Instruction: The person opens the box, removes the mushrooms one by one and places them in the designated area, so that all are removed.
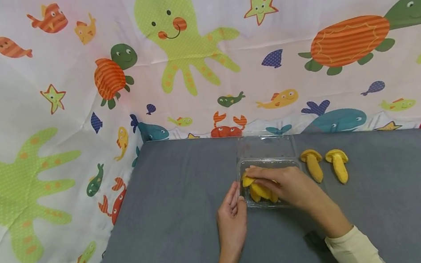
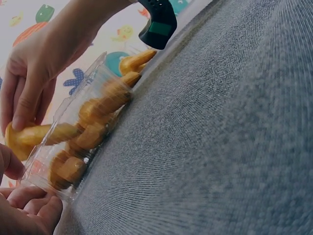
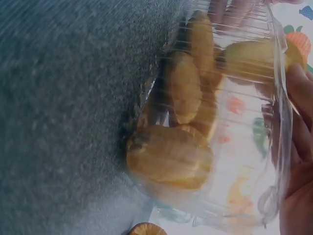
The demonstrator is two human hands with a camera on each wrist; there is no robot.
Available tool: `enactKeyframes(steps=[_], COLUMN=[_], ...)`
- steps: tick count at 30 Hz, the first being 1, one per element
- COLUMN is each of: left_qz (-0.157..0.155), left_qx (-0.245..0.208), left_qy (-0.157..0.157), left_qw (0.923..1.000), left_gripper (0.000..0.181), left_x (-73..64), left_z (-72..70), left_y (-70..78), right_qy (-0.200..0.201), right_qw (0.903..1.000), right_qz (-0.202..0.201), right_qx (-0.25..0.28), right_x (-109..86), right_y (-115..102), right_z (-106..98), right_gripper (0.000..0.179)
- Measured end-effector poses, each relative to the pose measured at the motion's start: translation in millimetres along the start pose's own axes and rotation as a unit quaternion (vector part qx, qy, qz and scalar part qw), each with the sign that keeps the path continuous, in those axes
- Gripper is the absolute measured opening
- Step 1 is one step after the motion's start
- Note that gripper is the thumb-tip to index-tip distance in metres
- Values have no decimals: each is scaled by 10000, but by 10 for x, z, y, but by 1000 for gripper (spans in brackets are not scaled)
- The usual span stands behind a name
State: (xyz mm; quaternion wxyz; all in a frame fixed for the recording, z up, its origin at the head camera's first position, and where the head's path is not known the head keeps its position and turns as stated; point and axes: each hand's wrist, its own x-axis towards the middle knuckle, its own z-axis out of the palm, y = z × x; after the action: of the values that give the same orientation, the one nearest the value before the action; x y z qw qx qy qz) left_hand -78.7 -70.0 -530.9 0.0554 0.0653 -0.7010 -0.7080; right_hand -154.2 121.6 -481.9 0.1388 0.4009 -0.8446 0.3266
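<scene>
A clear plastic clamshell box (image 1: pixel 246 203) lies with its lid folded back, several yellow mushrooms (image 1: pixel 259 193) inside. My right hand (image 1: pixel 288 183) reaches over the box and pinches one yellow mushroom (image 2: pixel 34 139) by its cap; in the left wrist view its stem points into the box. At the box's left side my left hand (image 1: pixel 233 222) holds the wall, thumb near the rim and fingers (image 2: pixel 41 208) against the outside. Through the ribbed wall in the right wrist view, mushrooms (image 3: pixel 168 156) lie piled on the bottom.
Two more yellow mushrooms (image 1: pixel 314 166) (image 1: pixel 338 166) lie on the grey cloth (image 1: pixel 167 227) right of the box. The open lid (image 1: pixel 265 147) reaches back towards a curtain (image 1: pixel 199 106) printed with sea animals, which also runs along the left. A dark band sits on the right wrist.
</scene>
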Motion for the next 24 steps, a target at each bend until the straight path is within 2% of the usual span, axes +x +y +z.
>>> enactKeyframes(steps=[6,16,20,24], left_qz=[21,-11,63,76], left_qx=[36,77,79,74], left_qy=[85,128,151,157], left_qw=[10000,9999,9998,9998], left_gripper=[50,50,49,49], left_x=[-3,-6,-1,4], left_z=[8,18,21,20], left_y=[-1,-8,-11,-7], right_qy=[417,921,1193,1335], right_qw=[9982,9939,9892,9874], right_qz=[-419,-575,-821,-775], right_qx=[-3,-192,-244,-350], right_x=[-15,-37,-43,-60], right_y=[16,-17,6,54], right_z=[-57,-136,-164,-211], right_gripper=[52,63,56,50])
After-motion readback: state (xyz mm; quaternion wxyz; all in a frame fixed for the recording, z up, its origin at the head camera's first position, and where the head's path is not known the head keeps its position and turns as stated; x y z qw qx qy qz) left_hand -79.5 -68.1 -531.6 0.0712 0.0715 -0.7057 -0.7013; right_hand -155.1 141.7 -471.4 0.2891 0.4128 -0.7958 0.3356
